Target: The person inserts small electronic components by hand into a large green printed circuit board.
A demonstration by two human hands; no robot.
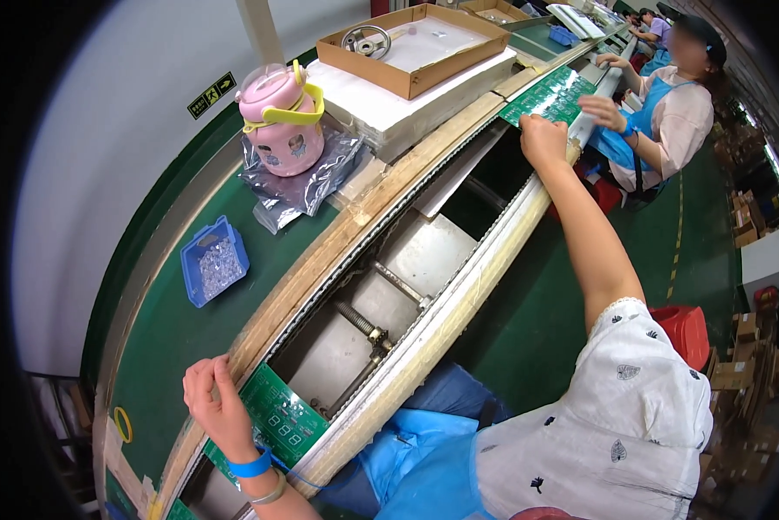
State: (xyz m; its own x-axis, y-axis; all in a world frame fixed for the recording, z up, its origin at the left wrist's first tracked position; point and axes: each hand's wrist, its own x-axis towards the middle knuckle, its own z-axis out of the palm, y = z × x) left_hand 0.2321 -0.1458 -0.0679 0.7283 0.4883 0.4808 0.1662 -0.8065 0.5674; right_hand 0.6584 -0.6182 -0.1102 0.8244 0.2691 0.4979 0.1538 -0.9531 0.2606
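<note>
My left hand [211, 399], a blue band on its wrist, is over the wooden rail at the lower left. Its fingers are loosely bent with the thumb apart, and nothing shows in them. Beside it a green circuit board [283, 418] lies across the conveyor's two rails; my wrist covers part of the boards there. My right arm reaches far up the line. There my right hand [544, 140] is closed at the near edge of another green circuit board panel [550, 94]; its fingertips are partly hidden. A co-worker's hand [604, 113] is close to that panel's right side.
Between the boards, the conveyor's open gap shows a threaded shaft [359, 321]. Left of the wooden rail [320, 251] are a blue bin [216, 260] of small clear parts and a pink jug [283, 130] on a silvery bag. Behind stands a cardboard tray [415, 78] on white foam.
</note>
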